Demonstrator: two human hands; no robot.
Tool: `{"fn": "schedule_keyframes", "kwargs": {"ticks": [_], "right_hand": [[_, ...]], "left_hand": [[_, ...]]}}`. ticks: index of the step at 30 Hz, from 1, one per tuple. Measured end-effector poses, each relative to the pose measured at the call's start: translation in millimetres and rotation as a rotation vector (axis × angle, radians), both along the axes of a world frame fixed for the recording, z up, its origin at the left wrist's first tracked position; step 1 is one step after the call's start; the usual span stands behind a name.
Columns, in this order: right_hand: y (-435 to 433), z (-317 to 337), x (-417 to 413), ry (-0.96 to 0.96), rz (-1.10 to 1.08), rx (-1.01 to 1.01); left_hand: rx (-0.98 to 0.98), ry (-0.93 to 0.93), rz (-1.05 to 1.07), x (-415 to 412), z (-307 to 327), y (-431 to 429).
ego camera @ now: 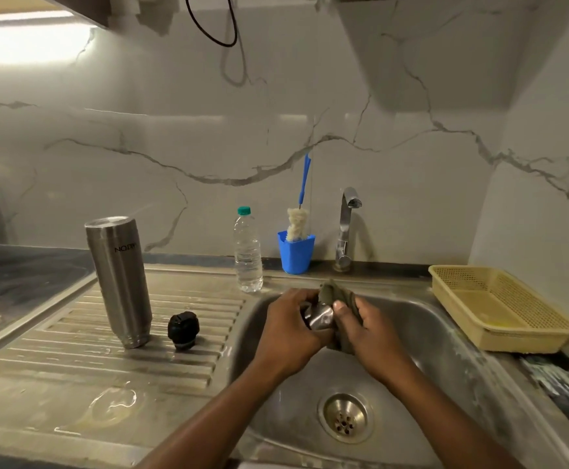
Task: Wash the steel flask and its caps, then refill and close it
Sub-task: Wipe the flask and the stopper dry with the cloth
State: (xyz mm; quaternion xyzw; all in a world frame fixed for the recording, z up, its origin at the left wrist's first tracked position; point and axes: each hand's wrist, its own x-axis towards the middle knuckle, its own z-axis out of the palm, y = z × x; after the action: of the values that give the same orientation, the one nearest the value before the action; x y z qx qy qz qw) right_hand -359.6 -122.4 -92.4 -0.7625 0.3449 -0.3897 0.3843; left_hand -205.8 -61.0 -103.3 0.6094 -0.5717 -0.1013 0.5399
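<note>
Sink (428, 333), left hand (288, 328) gripping steel cap (320, 316), right hand (367, 328) clutching cloth (335, 291), brush (297, 223) in cup (296, 253)

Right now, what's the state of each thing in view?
Flask: inverted on drainboard.
Black cap: off, beside flask.
Steel cap: off, gripped by left hand.
Cloth: gripped by right hand, against steel cap.
Water bottle: upright, capped.
Tap: no water running.
Brush: standing in blue cup.

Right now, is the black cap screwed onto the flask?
No, the black cap sits on the drainboard beside the steel flask, apart from it.
</note>
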Motion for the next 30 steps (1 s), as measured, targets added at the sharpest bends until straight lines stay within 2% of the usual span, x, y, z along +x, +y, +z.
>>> {"fn": "schedule_keyframes", "kwargs": {"ticks": [4,8,10,13,16,19,22,24,28,30], "right_hand": [[5,-2,0,0.033,0.014,-0.182],[9,-7,7,0.117,0.142,-0.335],[9,-6,8,0.065,0.127,-0.292],[6,-3,5,-0.04,0.061,-0.091],[0,-4,2,-0.05,-0.038,0.03],[5,-6,3,-0.003,-0.061,-0.095],[14,-3,7,-0.023,0.017,-0.21],[14,-3,9,-0.03,0.044,-0.279],[12,1,8,-0.165,0.082,-0.001],[14,0,9,-0.117,0.123,0.045]], "left_hand": [[0.002,0.084,0.093,8,4,2],[-0.017,0.028,0.026,7,0,6],[-0.023,0.054,0.003,4,-1,6],[-0.031,0.069,-0.003,4,1,6],[-0.006,0.1,0.054,9,2,4],[0.013,0.166,0.085,15,8,4],[0.007,0.208,-0.009,11,11,9],[0.02,0.285,-0.093,2,11,14],[0.021,0.538,-0.136,-6,12,14],[0.014,0.661,-0.133,-3,13,12]]}}
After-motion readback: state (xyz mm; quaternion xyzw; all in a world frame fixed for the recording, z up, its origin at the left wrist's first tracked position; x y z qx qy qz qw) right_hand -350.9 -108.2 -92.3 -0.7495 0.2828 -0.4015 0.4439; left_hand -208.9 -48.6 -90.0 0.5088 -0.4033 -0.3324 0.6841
